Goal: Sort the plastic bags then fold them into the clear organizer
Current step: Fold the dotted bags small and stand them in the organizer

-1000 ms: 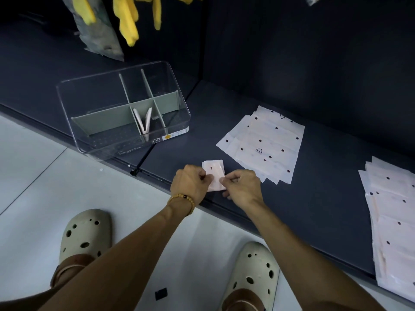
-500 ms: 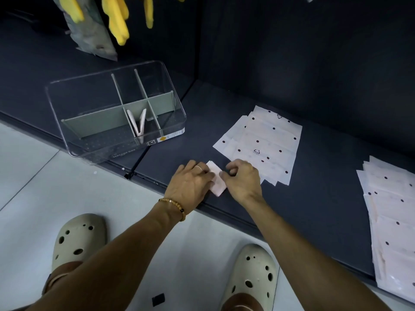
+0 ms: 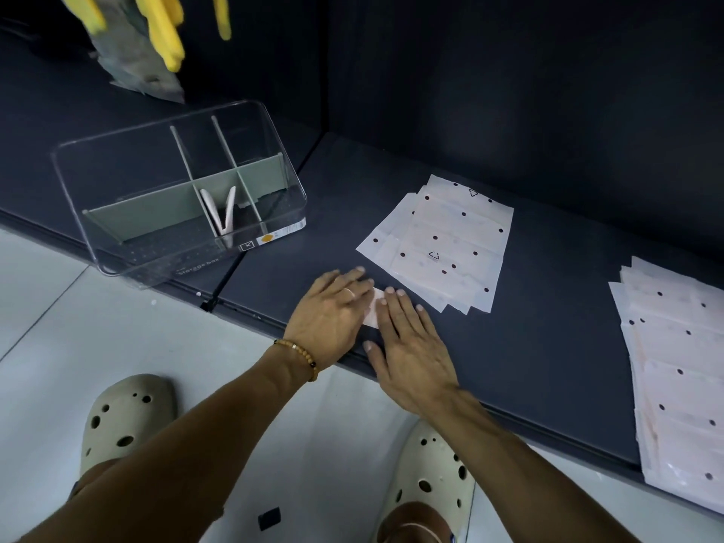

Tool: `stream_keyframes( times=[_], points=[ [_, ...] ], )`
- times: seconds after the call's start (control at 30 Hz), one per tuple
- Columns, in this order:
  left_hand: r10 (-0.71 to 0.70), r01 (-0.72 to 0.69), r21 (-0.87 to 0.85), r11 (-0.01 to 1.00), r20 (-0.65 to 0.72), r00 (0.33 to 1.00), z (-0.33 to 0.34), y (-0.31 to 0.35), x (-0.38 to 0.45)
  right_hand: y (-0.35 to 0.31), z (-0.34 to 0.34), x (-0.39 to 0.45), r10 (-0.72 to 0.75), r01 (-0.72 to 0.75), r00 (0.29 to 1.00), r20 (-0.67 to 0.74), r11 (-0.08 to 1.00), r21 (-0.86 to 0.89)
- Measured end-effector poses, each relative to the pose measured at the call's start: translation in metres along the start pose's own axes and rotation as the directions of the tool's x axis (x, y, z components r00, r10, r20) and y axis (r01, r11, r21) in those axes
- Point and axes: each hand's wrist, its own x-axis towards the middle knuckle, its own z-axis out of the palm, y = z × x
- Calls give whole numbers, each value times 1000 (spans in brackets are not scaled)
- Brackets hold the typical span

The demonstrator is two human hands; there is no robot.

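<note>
Both hands lie flat, fingers straight, pressing a small folded bag [image 3: 374,313] onto the dark shelf [image 3: 548,346] near its front edge. The left hand [image 3: 333,311] covers the bag's left part; the right hand [image 3: 411,346] has its fingertips on the right part. The two hands sit side by side, nearly touching, and only a narrow pale strip of the bag shows between them. Neither hand grips anything. The left wrist wears a beaded bracelet [image 3: 299,354] and a ring shows on a left finger.

The clear organizer [image 3: 176,190] sits on the shelf to the left, well apart from the hands, overhanging the front edge a little. It has grey-green dividers, and two folded bags [image 3: 221,209] stand in a V in its middle front compartment. The other compartments look bare.

A fanned stack of flat bags [image 3: 442,241], white with black dots, lies just behind and right of the hands. A second stack of bags [image 3: 681,366] lies at the far right, well apart, running to the shelf's front edge.

Yellow rubber gloves [image 3: 164,29] hang at the top left over a grey cloth. Below the shelf are a pale floor and two beige clogs [image 3: 121,417] on the person's feet.
</note>
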Motion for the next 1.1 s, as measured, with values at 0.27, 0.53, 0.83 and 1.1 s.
stream_keyframes(
  times=[0.27, 0.53, 0.83, 1.1],
  points=[
    [-11, 25, -211, 977, 69, 998, 15, -8, 2, 2, 1, -1, -19, 19, 1000, -1, 1000, 19],
    [-163, 168, -145, 975, 43, 986, 3, -64, -35, 1, 0, -1, -22, 22, 1000, 2, 1000, 3],
    [-304, 320, -216, 922, 105, 947, -9, -22, 21, 3, -3, -2, -37, 37, 999, -1, 999, 21],
    [-346, 432, -300, 850, 299, 889, -22, -28, 29, 4, -16, 1, 11, 3, 999, -41, 946, 323]
  ],
)
